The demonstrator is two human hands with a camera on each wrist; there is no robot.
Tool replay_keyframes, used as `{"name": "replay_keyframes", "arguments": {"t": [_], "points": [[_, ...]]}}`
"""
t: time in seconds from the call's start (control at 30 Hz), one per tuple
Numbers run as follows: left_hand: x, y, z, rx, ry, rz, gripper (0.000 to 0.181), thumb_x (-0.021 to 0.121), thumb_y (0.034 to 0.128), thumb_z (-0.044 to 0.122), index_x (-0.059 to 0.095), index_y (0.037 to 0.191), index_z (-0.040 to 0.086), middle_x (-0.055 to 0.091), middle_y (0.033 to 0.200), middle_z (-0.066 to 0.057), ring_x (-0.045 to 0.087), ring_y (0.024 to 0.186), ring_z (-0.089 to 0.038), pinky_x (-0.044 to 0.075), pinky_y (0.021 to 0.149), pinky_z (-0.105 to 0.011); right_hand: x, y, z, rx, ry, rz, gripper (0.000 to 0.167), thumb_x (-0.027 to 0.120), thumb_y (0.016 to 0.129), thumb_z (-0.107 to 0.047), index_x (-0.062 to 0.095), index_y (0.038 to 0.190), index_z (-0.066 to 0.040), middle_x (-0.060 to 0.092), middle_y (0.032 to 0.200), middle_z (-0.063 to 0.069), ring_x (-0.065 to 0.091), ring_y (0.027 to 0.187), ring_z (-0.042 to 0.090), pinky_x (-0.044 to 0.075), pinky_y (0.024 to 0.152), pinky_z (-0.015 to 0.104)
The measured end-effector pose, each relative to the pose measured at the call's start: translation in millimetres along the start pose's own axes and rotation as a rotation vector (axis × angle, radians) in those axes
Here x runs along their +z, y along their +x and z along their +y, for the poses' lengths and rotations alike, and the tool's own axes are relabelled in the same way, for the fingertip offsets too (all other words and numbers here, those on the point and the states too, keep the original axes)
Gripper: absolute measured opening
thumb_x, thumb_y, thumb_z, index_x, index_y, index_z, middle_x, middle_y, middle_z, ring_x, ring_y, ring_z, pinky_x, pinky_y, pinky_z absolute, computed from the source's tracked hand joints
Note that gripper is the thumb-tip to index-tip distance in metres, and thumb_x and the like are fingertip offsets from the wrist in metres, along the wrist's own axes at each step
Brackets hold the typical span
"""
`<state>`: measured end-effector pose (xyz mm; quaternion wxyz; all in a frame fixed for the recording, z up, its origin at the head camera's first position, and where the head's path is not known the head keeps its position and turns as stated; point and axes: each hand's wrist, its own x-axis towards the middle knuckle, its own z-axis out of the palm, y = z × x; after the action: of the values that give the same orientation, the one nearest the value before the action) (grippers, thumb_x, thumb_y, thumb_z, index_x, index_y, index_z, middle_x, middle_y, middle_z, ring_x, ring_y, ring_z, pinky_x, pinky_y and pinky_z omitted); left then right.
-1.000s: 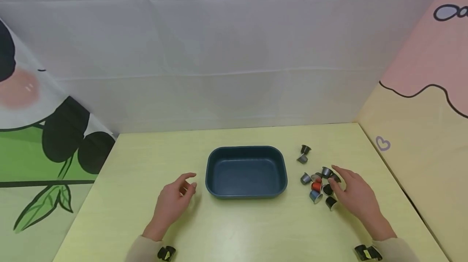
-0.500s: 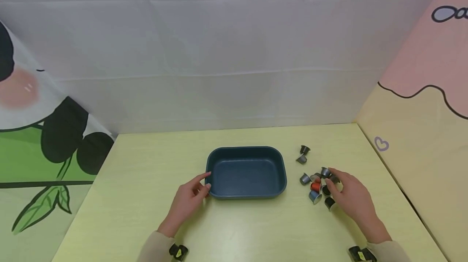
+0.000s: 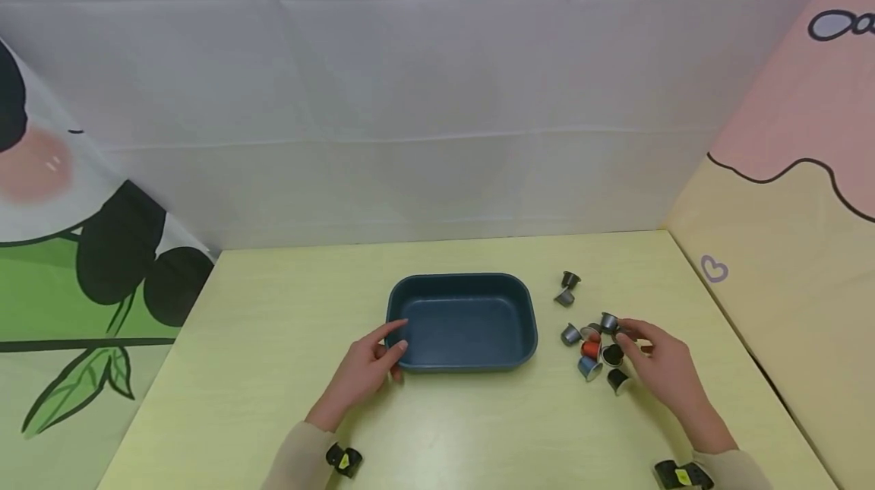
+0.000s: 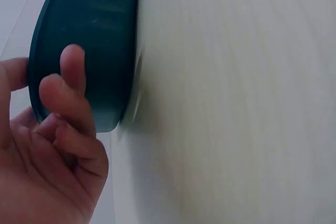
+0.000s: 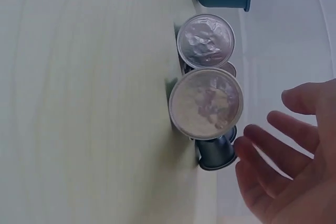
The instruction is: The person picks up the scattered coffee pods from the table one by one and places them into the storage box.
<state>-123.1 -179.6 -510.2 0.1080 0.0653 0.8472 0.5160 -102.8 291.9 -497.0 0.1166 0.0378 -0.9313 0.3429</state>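
My left hand holds the left front rim of the dark blue rectangular tray; in the left wrist view its fingers stand along the outer wall. Right of the tray lies a loose cluster of small coffee capsules, among them a red capsule, a blue capsule, a black capsule and a silver capsule. My right hand hovers at the cluster's right side. In the right wrist view its fingers are spread loosely, the tips close to a dark capsule; whether they touch it is unclear.
Behind the cluster, a black capsule and a grey capsule lie together. A pale yellow table carries everything, with a white sheet at its back edge and a printed panel on the right.
My left hand has moved right from beside the tray and taken hold of its rim. The right hand has shifted only slightly near the capsules, its fingers bending a little.
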Motion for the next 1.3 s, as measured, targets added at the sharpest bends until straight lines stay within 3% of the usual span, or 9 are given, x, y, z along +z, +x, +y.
{"name": "replay_keyframes", "arguments": {"t": [0.07,0.17,0.3,0.6,0.93,1.3], "points": [[-0.1,0.7,-0.5,-0.002,-0.009,-0.031,0.050,0.060,0.1010,0.034,0.048,0.148,0.023,0.066,0.064,-0.006,0.041,0.036,-0.014,0.033,0.040,-0.025,0,-0.9,3,0.019,0.029,0.003,0.026,0.067,0.097,-0.017,0.069,0.119,-0.003,0.072,0.105,0.015,0.069,0.095,0.033,0.056,0.073,0.030],[-0.8,1.3,-1.9,0.001,-0.024,-0.063,0.054,0.060,0.1010,0.035,0.043,0.151,0.024,0.067,0.066,-0.006,0.042,0.037,-0.014,0.035,0.040,-0.026,0,-3.2,7,0.043,0.076,-0.008,0.025,0.066,0.098,-0.019,0.070,0.119,-0.005,0.072,0.109,0.015,0.068,0.093,0.013,0.051,0.072,0.016],[-0.8,2.0,-4.5,0.004,-0.055,-0.083,0.055,0.060,0.1011,0.034,0.041,0.152,0.024,0.068,0.067,-0.007,0.043,0.039,-0.016,0.039,0.041,-0.027,0,-6.9,14,0.062,0.141,-0.057,0.027,0.066,0.099,-0.019,0.069,0.121,-0.004,0.070,0.114,0.016,0.058,0.096,-0.008,0.050,0.075,0.012],[1.9,2.4,-7.8,-0.022,-0.118,-0.084,0.057,0.061,0.1000,0.036,0.041,0.152,0.026,0.068,0.068,-0.010,0.047,0.041,-0.022,0.044,0.042,-0.031,3,-9.1,24,0.206,0.230,-0.218,0.038,0.072,0.094,-0.022,0.065,0.128,-0.006,0.064,0.127,0.017,0.064,0.094,0.010,0.054,0.073,0.023],[3.1,-0.9,-4.8,-0.051,-0.122,-0.068,0.058,0.062,0.0996,0.036,0.040,0.152,0.027,0.070,0.069,-0.009,0.049,0.041,-0.020,0.045,0.044,-0.030,8,-6.5,33,0.213,0.343,-0.264,0.044,0.076,0.089,-0.014,0.063,0.129,0.000,0.060,0.130,0.024,0.065,0.092,0.004,0.055,0.074,0.023],[5.2,-1.9,-0.7,-0.043,-0.148,-0.078,0.059,0.061,0.1002,0.034,0.037,0.154,0.026,0.071,0.070,-0.009,0.056,0.046,-0.027,0.049,0.049,-0.033,11,-4.9,39,0.225,0.257,-0.269,0.040,0.077,0.089,-0.016,0.068,0.126,-0.005,0.063,0.124,0.021,0.063,0.088,0.008,0.053,0.072,0.023]]}}
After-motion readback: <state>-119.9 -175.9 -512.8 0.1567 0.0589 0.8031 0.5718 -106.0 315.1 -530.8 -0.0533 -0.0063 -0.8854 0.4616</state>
